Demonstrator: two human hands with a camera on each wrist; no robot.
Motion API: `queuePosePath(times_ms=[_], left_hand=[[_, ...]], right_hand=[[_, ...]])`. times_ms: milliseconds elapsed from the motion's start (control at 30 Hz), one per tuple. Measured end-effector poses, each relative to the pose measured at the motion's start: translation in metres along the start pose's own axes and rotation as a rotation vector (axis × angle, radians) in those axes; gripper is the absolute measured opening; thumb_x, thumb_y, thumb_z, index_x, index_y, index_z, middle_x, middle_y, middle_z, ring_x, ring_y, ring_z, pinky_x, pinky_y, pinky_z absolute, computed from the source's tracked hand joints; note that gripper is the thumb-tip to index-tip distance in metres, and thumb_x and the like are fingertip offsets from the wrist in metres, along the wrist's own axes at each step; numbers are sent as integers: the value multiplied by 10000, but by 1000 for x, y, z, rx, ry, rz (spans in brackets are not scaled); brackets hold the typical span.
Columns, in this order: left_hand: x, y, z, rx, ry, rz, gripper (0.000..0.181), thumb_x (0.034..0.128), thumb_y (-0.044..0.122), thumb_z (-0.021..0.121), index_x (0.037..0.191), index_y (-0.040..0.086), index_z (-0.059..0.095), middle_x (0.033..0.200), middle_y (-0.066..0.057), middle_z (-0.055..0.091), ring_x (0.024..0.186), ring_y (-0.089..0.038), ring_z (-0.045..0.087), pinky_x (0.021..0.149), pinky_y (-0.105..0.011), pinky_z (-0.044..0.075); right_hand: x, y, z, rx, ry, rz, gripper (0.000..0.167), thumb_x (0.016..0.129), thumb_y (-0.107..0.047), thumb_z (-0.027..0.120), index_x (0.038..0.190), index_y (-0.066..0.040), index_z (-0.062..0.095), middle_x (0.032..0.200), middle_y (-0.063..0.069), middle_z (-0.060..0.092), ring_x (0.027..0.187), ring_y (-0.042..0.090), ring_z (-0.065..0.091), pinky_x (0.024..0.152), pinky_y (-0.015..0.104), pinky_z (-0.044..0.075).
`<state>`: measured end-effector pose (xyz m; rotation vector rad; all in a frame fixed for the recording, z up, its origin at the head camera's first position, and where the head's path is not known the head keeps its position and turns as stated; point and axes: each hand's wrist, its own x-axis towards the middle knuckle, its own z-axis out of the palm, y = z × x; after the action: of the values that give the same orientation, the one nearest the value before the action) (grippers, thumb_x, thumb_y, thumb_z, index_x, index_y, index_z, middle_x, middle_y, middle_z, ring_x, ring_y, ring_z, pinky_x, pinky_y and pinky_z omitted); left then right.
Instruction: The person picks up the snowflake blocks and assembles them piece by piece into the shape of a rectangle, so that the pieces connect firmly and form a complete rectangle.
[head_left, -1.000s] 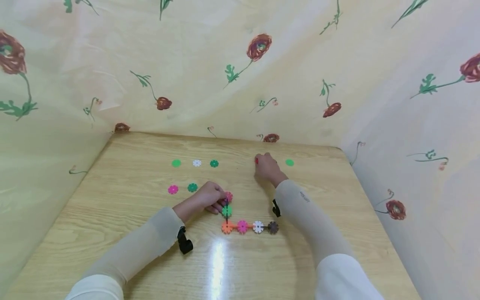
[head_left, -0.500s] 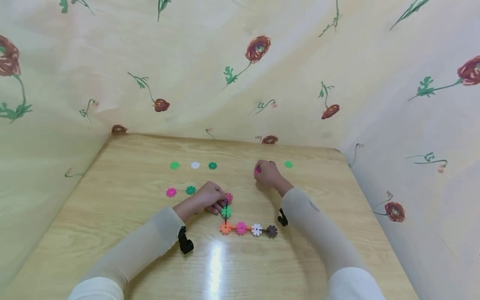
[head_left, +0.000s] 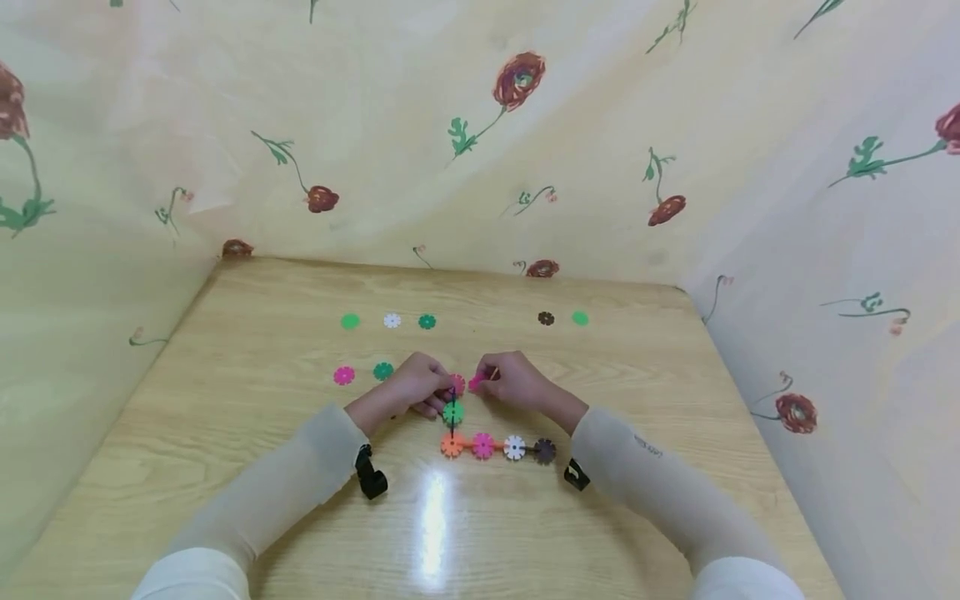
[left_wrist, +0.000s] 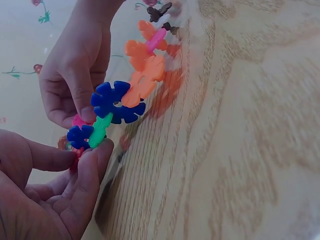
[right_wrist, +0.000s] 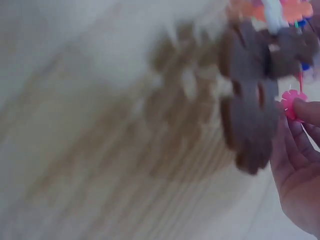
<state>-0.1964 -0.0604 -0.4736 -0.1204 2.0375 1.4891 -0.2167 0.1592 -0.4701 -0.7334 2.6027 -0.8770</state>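
Observation:
My left hand [head_left: 417, 383] pinches the red snowflake disc [head_left: 457, 384] at the top of an L-shaped chain of interlocking discs. Below it in the chain come a green disc [head_left: 453, 412] and, at the corner, an orange disc [head_left: 452, 446]. A pink disc [head_left: 483, 446], a white disc [head_left: 514, 447] and a dark brown disc [head_left: 544, 451] run rightward from there. Blue discs [left_wrist: 111, 101] link the upright arm in the left wrist view. My right hand [head_left: 517, 383] pinches a loose pink disc [right_wrist: 290, 103] just right of the red one; whether they touch cannot be told.
Loose discs lie on the wooden table [head_left: 337, 542]: light green [head_left: 350, 322], white [head_left: 392, 320] and dark green [head_left: 427, 322] behind, pink [head_left: 344, 376] and dark green [head_left: 383, 372] at left, brown [head_left: 546, 318] and light green [head_left: 580, 318] at back right. Flowered cloth [head_left: 375, 125] encloses the table.
My right hand has come from the back right toward the left hand, bringing a pink disc. The brown disc behind it is uncovered. My left hand stays at the chain's end.

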Motion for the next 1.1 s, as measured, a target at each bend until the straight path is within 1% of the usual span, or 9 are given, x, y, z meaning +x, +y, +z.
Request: queuePosePath(times_ms=[100, 267, 333, 467, 567, 700, 833, 967, 1100], left_hand=[[-1, -1, 1, -5, 4, 8, 186, 1019, 179, 611, 971, 34, 718, 900, -137, 709, 607, -170, 643, 530, -277, 569], [-4, 0, 3, -4, 5, 17, 184, 1016, 165, 608, 971, 33, 728, 896, -138, 713, 602, -167, 640, 512, -266, 558], [-5, 0, 4, -9, 6, 15, 187, 1016, 161, 606, 967, 31, 732, 889, -137, 714, 597, -163, 638, 510, -264, 557], [-5, -1, 5, -31, 16, 22, 184, 1011, 150, 611, 961, 27, 738, 875, -136, 720, 588, -157, 640, 507, -260, 556], [-4, -1, 5, -38, 27, 23, 177, 1010, 147, 615, 964, 26, 735, 873, -130, 722, 587, -153, 641, 506, -255, 555], [-3, -1, 5, -63, 44, 10, 162, 1005, 129, 623, 962, 14, 729, 862, -132, 720, 576, -143, 635, 516, -257, 561], [-1, -2, 4, -139, 57, -1, 118, 961, 57, 647, 953, -22, 734, 827, -157, 720, 539, -129, 627, 526, -250, 567], [0, -2, 3, -206, 80, 5, 100, 916, -12, 643, 944, -63, 724, 792, -173, 709, 509, -128, 614, 517, -241, 562], [-2, -3, 3, -215, 75, 0, 97, 915, -3, 644, 937, -62, 717, 783, -163, 705, 516, -130, 615, 517, -242, 562]], right_hand=[[-2, -1, 4, -37, 18, -20, 72, 916, -89, 740, 905, -146, 697, 826, -62, 659, 770, 106, 607, 702, 261, 540], [-5, -4, 8, -102, 68, -66, 42, 921, -69, 721, 900, -102, 707, 808, -54, 654, 740, 97, 597, 690, 251, 535], [-7, -6, 9, -135, 81, -95, 43, 914, -53, 721, 886, -85, 712, 808, -45, 665, 733, 92, 604, 687, 243, 536], [-9, -11, 10, -182, 102, -158, 77, 886, -23, 734, 857, -91, 712, 804, -29, 681, 723, 91, 620, 686, 231, 542], [-7, -14, 10, -190, 111, -203, 75, 881, -22, 737, 854, -87, 710, 804, -17, 685, 720, 98, 625, 683, 227, 541], [-3, -16, 10, -180, 109, -235, 73, 876, -9, 739, 851, -74, 718, 807, -5, 697, 716, 106, 635, 678, 217, 542], [-1, -17, 9, -173, 115, -252, 91, 872, 4, 747, 841, -79, 729, 801, -7, 711, 716, 99, 651, 681, 209, 548], [0, -17, 10, -156, 129, -269, 96, 877, 7, 746, 841, -80, 736, 805, -6, 718, 724, 92, 658, 691, 212, 554], [-1, -19, 10, -152, 111, -250, 68, 891, -11, 743, 860, -71, 736, 818, -7, 713, 731, 95, 648, 695, 219, 551]])
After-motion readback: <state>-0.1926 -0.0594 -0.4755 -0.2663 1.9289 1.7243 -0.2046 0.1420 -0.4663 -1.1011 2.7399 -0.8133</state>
